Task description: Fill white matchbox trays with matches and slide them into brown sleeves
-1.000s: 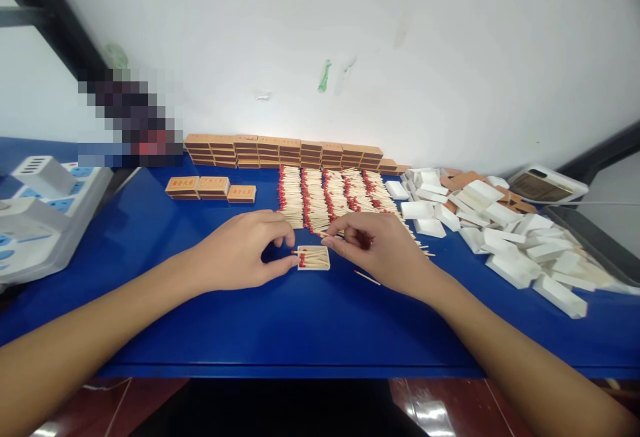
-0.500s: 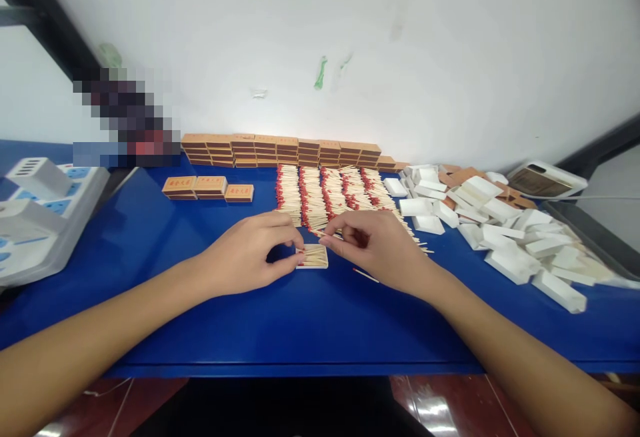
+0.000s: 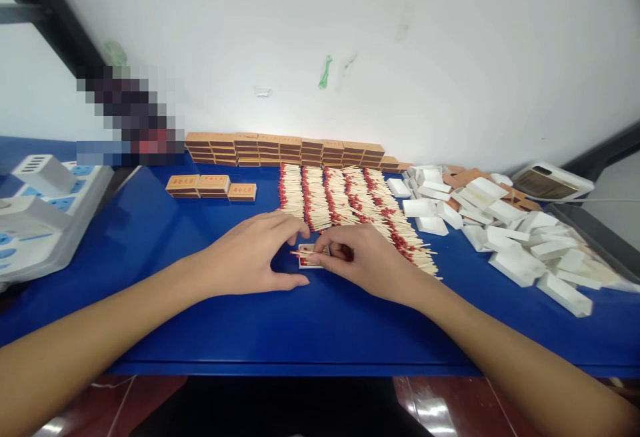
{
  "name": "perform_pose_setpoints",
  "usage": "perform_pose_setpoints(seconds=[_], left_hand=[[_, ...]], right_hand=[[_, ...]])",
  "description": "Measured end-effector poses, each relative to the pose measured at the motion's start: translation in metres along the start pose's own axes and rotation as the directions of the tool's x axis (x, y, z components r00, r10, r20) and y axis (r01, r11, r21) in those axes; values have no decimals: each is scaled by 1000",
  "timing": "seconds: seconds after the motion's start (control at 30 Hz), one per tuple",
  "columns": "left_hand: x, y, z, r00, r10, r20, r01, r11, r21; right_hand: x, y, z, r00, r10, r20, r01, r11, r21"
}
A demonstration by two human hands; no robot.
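Observation:
A small white matchbox tray [image 3: 311, 267] lies on the blue table between my hands, with matches in it. Over it, my right hand [image 3: 363, 260] pinches red-tipped matches [image 3: 301, 254] between thumb and fingers, their heads pointing left; how many is hard to see. My left hand [image 3: 250, 250] is at the tray's left side, thumb and fingers spread apart around that end and holding nothing. Just beyond the hands, loose matches [image 3: 337, 197] are laid out in several columns, and my right hand covers part of the nearest ones.
Stacked matchboxes [image 3: 280, 149] line the wall, with three more matchboxes [image 3: 214, 187] in front at left. A heap of white trays [image 3: 515, 263] and brown sleeves [image 3: 467, 175] spreads on the right beside a phone [image 3: 553, 181]. Power strips [image 3: 75, 230] sit far left.
My right hand has moved left over the tray with matches. My left fingers have opened and come away from the tray. A loose match in front of my right hand no longer shows.

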State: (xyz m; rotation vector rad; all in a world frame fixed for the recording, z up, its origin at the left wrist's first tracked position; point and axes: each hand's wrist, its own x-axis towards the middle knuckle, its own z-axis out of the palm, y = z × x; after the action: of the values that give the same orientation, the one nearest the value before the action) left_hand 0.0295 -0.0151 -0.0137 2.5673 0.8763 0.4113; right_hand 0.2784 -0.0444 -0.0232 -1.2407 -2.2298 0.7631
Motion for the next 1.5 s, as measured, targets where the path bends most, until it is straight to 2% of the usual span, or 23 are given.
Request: perform_pose_setpoints(seconds=[0.27,0.57,0.77,1.13,1.37,1.5], left_hand=[[2,-2,1,1000,25,3,-25,1000,18],[0,-3,-16,999,30,41,-33,997,76],[1,-4,-13,996,64,54,-66,997,49],[-1,4,-7,988,150,-38,-150,989,-9],[-1,5,-7,980,162,-115,-158,987,39],[0,2,-5,978,172,-118,-168,985,43]], right_hand=[[-1,-3,-5,1000,-11,-25,10,999,-37],[-5,5,-14,994,-37,-104,28,996,-85],[-6,4,-16,993,-32,-111,22,996,-86],[-5,5,-15,993,-34,-109,24,995,-95],[-5,5,-15,992,-50,-112,39,994,-100],[-4,6,-15,991,-51,-124,38,994,-105]])
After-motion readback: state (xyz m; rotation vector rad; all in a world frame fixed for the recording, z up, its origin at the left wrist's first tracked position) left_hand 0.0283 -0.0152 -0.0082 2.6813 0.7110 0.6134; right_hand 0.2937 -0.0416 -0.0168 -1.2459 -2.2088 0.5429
